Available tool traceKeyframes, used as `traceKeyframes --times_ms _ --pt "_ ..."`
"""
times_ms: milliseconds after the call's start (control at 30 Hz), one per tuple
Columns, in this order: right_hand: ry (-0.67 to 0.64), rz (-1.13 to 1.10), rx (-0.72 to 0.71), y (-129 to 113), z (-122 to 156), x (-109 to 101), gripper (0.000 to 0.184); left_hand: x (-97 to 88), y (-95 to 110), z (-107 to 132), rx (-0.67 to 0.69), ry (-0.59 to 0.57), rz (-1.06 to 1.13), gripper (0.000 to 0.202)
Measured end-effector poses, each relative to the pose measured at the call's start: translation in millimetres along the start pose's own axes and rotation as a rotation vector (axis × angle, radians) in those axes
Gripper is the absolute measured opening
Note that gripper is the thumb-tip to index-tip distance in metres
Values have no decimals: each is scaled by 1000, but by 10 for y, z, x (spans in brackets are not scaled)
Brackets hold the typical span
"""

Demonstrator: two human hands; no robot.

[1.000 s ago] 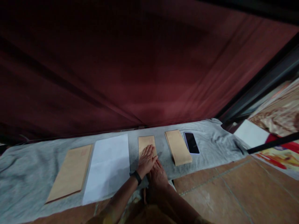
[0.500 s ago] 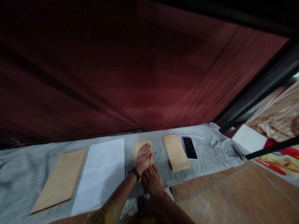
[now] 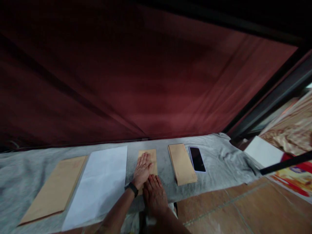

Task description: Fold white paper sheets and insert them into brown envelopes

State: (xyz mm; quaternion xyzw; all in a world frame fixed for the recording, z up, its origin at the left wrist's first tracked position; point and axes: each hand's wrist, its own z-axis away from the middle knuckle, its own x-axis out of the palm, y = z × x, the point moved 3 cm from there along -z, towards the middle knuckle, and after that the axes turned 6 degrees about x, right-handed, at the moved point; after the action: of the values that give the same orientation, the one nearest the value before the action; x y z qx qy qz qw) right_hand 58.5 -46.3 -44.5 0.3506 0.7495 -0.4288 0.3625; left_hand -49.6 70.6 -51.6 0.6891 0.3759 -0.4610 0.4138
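Observation:
A small brown paper envelope [image 3: 153,159] lies on a grey cloth in front of me. My left hand [image 3: 143,169], with a dark band at its wrist, rests flat on it, fingers stretched toward its far end. Just below, my right hand [image 3: 156,196] also lies palm down with fingers extended, its fingertips at the envelope's near part. Both hands cover much of the envelope. To the right is a stack of similar brown envelopes [image 3: 182,165]. White paper [image 3: 98,182] lies to the left, with larger brown envelopes [image 3: 55,188] beyond it.
A phone [image 3: 197,159] with a dark screen lies right of the envelope stack. The grey cloth [image 3: 219,162] is wrinkled at its right end. Behind it rises a dark red fabric panel [image 3: 156,97]. Brown floor tiles [image 3: 212,208] and a dark frame bar [image 3: 285,164] are at the right.
My left hand has slid leftward across the envelope, uncovering more of its right side. My right hand stays flat near the envelope's near end. The view has shifted slightly.

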Motion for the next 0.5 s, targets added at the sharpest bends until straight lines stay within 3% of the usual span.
traceKeyframes --times_ms 267,500 --pt "105 -36 1 66 50 206 45 -18 34 513 -21 -32 -11 61" --pt "72 -25 3 48 59 153 47 -130 184 931 -11 15 -40 59"
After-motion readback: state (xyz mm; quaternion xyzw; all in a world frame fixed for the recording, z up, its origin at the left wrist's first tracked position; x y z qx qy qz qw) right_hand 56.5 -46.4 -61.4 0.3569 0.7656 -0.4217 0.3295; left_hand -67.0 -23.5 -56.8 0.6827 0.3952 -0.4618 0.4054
